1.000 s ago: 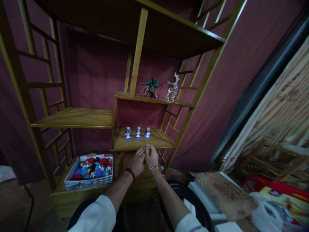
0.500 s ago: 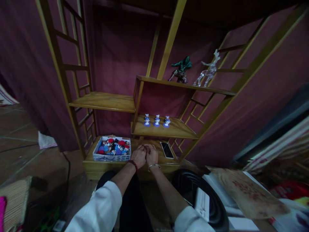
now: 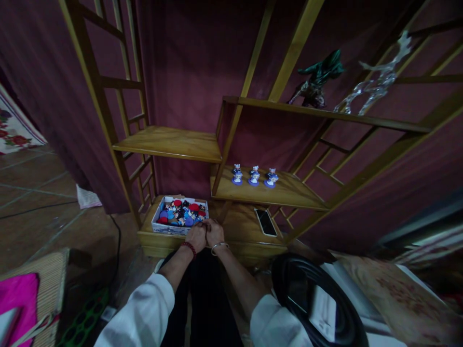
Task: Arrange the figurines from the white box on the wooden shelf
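Observation:
My left hand and my right hand meet, fingers curled and touching, at the front edge of the lowest shelf. Both are closed; whatever may be inside them is hidden. Just left of them stands a patterned cardboard box full of small figures with red, blue, purple and black parts. To the right lies a phone with a dark screen. On the shelf above, small white-and-purple figurines are set in two rows.
A dark green figure and a clear deer ornament occupy the upper right shelf. The wooden rack's left post stands beside the box. Near my right arm sits a black coiled hose. At the lower left is a woven mat with pink cloth.
The view has moved closer to the rack and shifted to the right. My joined hands have drawn slightly nearer to the box and back toward the shelf's edge.

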